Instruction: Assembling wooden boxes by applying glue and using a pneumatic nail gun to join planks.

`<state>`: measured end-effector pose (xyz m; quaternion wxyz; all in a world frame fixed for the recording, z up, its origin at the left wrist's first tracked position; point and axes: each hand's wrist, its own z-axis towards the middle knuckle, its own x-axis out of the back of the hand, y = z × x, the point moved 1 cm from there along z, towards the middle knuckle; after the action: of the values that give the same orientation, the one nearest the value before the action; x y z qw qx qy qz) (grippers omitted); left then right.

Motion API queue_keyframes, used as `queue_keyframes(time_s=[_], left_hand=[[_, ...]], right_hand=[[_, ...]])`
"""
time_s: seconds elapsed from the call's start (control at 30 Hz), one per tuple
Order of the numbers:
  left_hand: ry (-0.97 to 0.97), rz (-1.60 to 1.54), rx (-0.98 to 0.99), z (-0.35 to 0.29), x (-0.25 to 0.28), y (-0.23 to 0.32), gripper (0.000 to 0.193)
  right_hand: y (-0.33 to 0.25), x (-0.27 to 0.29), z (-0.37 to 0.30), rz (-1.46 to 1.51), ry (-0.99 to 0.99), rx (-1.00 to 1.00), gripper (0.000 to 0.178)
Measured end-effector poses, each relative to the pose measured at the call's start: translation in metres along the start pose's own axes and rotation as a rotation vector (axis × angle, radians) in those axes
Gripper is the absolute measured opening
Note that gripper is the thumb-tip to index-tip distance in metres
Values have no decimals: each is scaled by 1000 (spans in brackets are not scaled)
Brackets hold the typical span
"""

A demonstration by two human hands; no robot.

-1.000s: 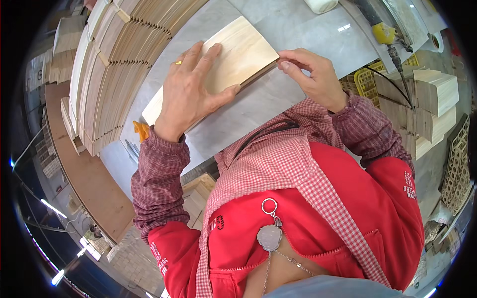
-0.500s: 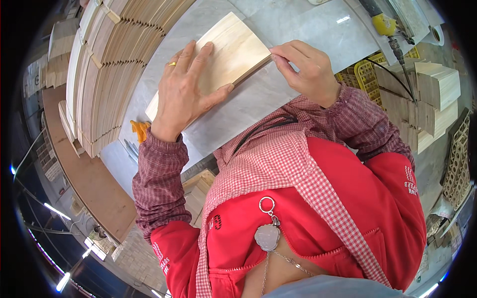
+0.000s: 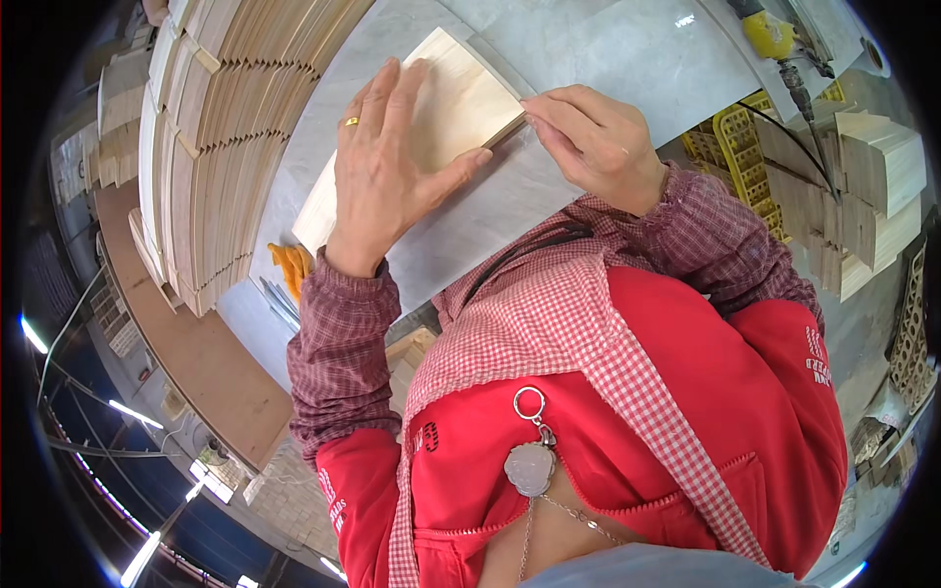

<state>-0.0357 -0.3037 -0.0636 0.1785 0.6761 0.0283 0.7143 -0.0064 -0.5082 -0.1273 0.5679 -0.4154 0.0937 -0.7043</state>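
A pale wooden board [image 3: 456, 103], or a thin stack of boards with a layered edge, lies at a slant on the grey tabletop [image 3: 608, 59]. My left hand [image 3: 382, 157] lies flat across its left part, fingers stretched out and thumb spread toward the near edge; a gold ring is on one finger. At the board's right corner, my right hand [image 3: 598, 142] pinches the edge between thumb and fingertips. The palm of the left hand hides part of the wood.
Tall stacks of thin wooden boards [image 3: 221, 157] stand along the left. An orange cloth [image 3: 291, 267] lies by my left sleeve. At the right are a yellow-bodied tool [image 3: 769, 34], yellow plastic crates [image 3: 742, 147] and wooden blocks [image 3: 877, 162].
My left hand has slid slightly up and to the right over the board, its fingers closer together. The right hand still pinches the corner, and the whole view has shifted a little.
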Motion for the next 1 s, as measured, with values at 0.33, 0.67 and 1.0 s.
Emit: queue_keyframes(time_s=[0.33, 0.67, 1.0], left_hand=[[6, 2, -13, 1, -5, 1, 79], [-39, -43, -7, 5, -1, -1, 81], [-22, -89, 26, 5, -3, -2, 81]], right_hand=[[7, 1, 2, 256, -48, -188, 23], [15, -6, 29, 347, -231, -351, 30], [20, -27, 45, 376, -263, -360, 40]])
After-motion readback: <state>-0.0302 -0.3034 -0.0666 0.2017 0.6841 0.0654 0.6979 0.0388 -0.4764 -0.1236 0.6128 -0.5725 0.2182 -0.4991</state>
